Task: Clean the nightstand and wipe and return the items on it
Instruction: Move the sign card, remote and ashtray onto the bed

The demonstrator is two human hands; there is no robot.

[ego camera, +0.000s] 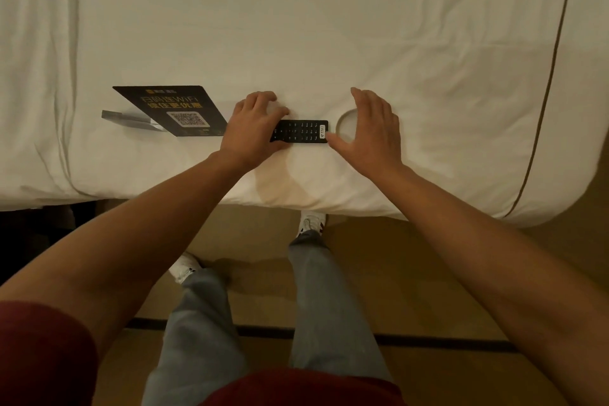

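Note:
A black remote control point(303, 132) lies flat on the white bed sheet point(329, 26), buttons up. My left hand point(253, 123) rests on its left end, fingers curled over the sheet just behind it. My right hand point(372, 125) hovers open at the remote's right end, thumb close to it, fingers spread. A pale round thing point(346, 120) lies on the sheet partly under my right hand; what it is I cannot tell. A black WiFi sign with a QR code point(178, 109) lies on its clear acrylic stand point(128, 119) to the left of my left hand.
The bed's near edge point(296, 204) runs across the view above my feet. A brown piped seam point(547, 92) curves down the bed's right side. Tan floor point(412, 273) lies below, with a dark strip across it. A dark gap sits at the lower left of the bed.

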